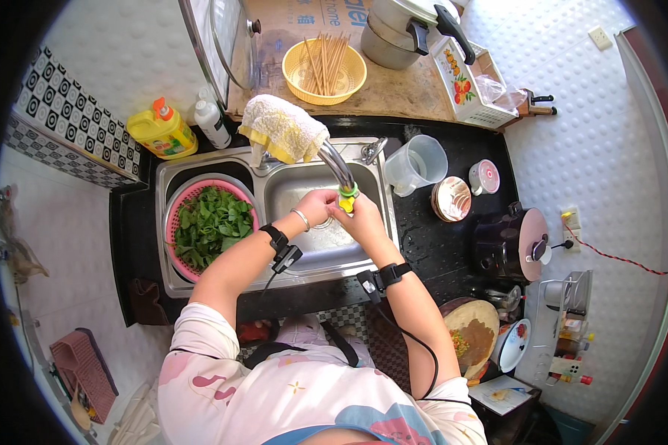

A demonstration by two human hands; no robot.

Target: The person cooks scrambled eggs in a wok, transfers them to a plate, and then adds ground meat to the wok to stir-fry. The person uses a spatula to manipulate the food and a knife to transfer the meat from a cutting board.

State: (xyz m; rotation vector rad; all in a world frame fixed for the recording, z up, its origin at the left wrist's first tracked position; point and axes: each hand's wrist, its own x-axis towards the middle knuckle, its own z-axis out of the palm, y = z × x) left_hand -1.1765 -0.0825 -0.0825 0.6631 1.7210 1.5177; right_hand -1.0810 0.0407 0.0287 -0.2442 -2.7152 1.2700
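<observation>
Both hands meet above the right basin of a stainless steel double sink [334, 267], just under the faucet spout [337, 161]. My left hand [316, 208] has its fingertips close to those of my right hand [363, 218], beside the yellow and green nozzle [346, 200] on the spout's end. The fingers overlap there, so whether either hand grips the nozzle or some small thing cannot be made out. A towel [283, 125] with yellow edging drapes over the faucet. Leafy greens [211, 225] fill a pink colander [173, 245] in the left basin.
Right of the sink stand a clear plastic pitcher [423, 161], stacked bowls [451, 199], a lidded cup [484, 177] and a dark electric cooker [512, 245]. Behind are a yellow basket of chopsticks [324, 69] and a pressure cooker [395, 41]. Detergent [164, 130] and a white bottle [212, 123] stand back left.
</observation>
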